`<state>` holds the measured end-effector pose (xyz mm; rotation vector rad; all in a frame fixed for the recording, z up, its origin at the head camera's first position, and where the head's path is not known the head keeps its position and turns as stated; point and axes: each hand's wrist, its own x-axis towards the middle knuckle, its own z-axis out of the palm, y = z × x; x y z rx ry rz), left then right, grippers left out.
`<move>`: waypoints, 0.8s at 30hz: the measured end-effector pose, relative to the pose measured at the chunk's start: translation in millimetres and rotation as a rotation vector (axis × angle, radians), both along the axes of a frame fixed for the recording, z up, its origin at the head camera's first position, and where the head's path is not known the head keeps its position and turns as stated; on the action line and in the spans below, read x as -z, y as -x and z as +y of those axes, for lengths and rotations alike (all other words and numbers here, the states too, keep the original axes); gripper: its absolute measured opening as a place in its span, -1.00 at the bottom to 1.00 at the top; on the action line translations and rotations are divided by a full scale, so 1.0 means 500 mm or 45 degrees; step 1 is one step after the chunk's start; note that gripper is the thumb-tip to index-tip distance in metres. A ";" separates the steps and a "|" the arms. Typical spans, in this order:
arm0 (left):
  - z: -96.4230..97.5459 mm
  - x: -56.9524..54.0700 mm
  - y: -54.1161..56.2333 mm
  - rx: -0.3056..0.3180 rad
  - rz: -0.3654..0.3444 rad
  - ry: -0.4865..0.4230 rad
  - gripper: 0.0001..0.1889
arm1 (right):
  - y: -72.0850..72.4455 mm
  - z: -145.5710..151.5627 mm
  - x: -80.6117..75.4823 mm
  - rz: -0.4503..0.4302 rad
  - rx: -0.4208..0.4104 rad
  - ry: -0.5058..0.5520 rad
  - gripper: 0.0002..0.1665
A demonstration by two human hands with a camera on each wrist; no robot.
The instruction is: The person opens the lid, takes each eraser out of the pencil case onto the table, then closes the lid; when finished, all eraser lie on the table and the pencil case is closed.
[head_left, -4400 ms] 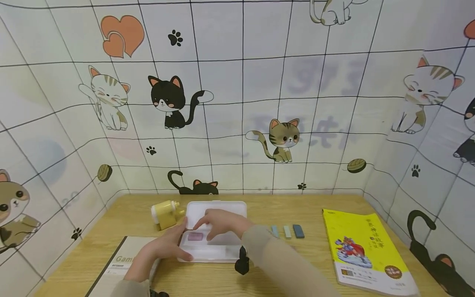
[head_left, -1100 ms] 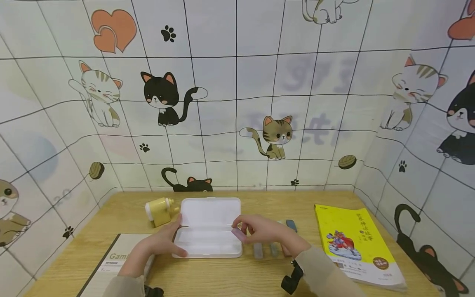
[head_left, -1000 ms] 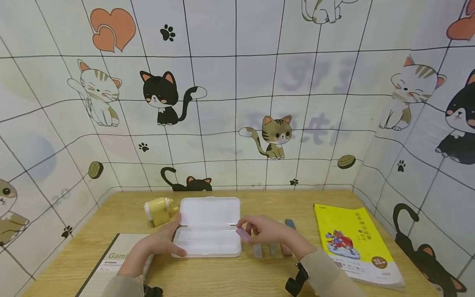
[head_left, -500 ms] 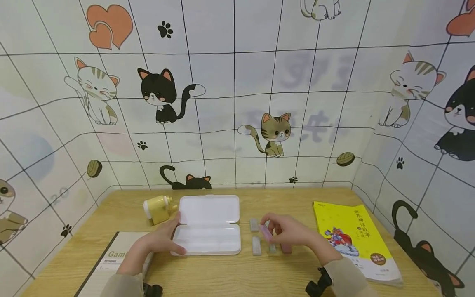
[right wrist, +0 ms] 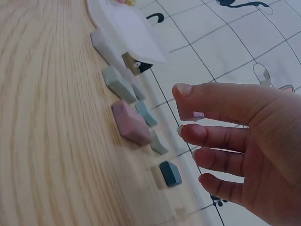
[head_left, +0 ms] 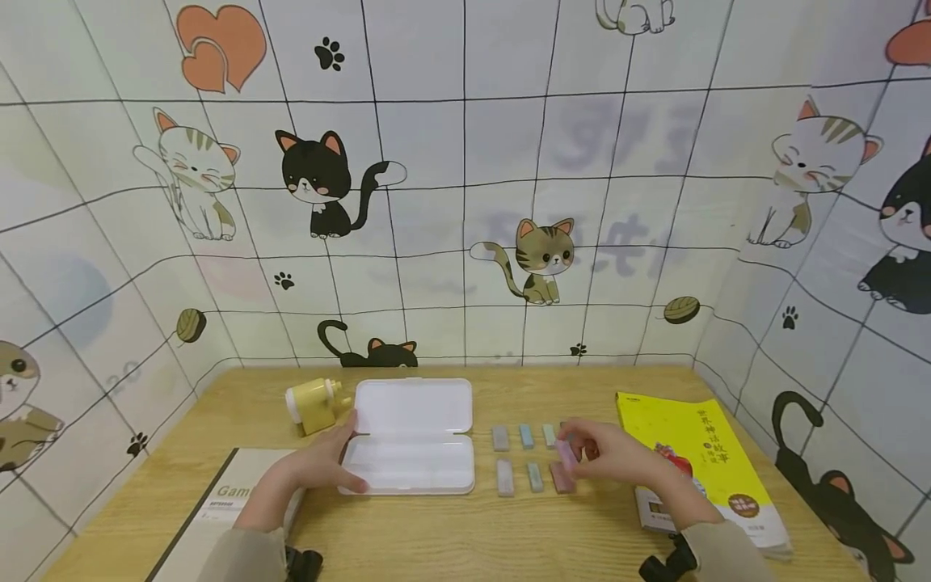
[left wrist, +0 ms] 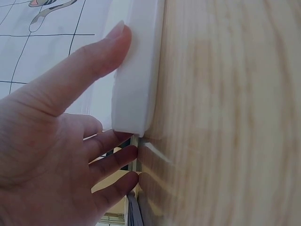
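A white pencil case (head_left: 414,406) lies open on the table, lid folded back. My left hand (head_left: 320,469) rests at its left end, thumb on the front edge, other fingers fairly straight along the side. My right hand (head_left: 618,457) pinches a lilac eraser (head_left: 566,454) between thumb and index finger, above a reddish-pink eraser (head_left: 562,478). Left of that lie a green eraser (head_left: 535,477) and a whitish one in the front row. Behind them are a grey eraser (head_left: 500,438), a blue eraser (head_left: 526,436) and a pale green one. A dark blue eraser (right wrist: 170,173) shows in the right wrist view.
A yellow object with a white end (head_left: 316,406) stands behind my left hand. A notebook (head_left: 225,505) lies at the left, partly under the left forearm. At the right is a yellow book (head_left: 647,408), partly covered by my right hand and forearm. A cat-patterned cloth (head_left: 436,275) surrounds the table.
The lilac eraser, earlier lying in the pencil case, has been lifted out by my right hand and carried right, over the other erasers. My left hand has stayed at the case.
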<state>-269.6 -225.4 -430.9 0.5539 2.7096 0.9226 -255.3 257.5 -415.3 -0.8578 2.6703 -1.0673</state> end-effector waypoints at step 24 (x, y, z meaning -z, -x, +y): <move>-0.001 0.005 0.007 -0.015 -0.027 -0.015 0.33 | 0.005 0.049 0.033 -0.073 0.115 -0.177 -0.56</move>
